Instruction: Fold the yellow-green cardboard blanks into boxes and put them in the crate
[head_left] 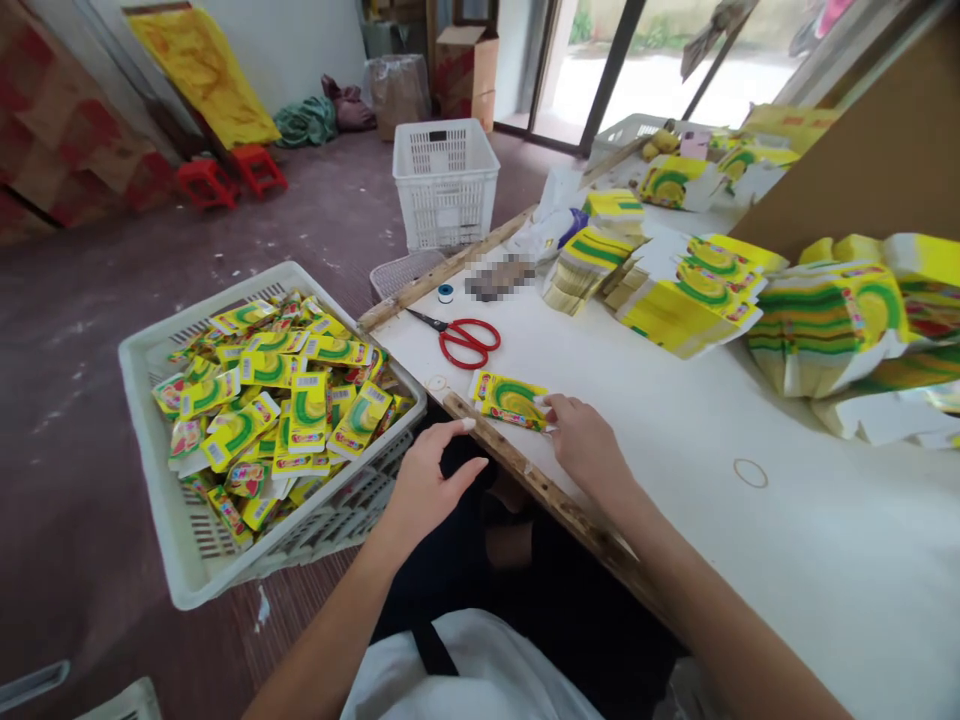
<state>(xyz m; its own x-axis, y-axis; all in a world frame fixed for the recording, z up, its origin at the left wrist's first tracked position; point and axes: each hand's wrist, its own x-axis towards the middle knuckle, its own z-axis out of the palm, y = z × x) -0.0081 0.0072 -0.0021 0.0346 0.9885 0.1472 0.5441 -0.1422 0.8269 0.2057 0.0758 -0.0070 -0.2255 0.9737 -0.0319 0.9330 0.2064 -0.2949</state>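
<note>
A small yellow and green carton (511, 400) lies at the wooden-edged side of the white table. My right hand (583, 440) pinches its right end between thumb and fingers. To the left, my left hand (439, 468) hovers by the table edge with thumb and fingers apart, holding nothing. Beside that hand stands a white plastic crate (180, 560), heaped with yellow cartons (307, 412) of the same kind, some showing red fruit pictures. Red-handled scissors (469, 342) rest on the table just beyond the carton.
Bundled stacks of flat yellow cartons (694, 290) fill the table's far and right side. A small round blue-topped item (445, 294) and a rubber band (750, 473) lie on the tabletop. Another white crate (446, 185) stands beyond the table, with red stools (259, 170) farther left.
</note>
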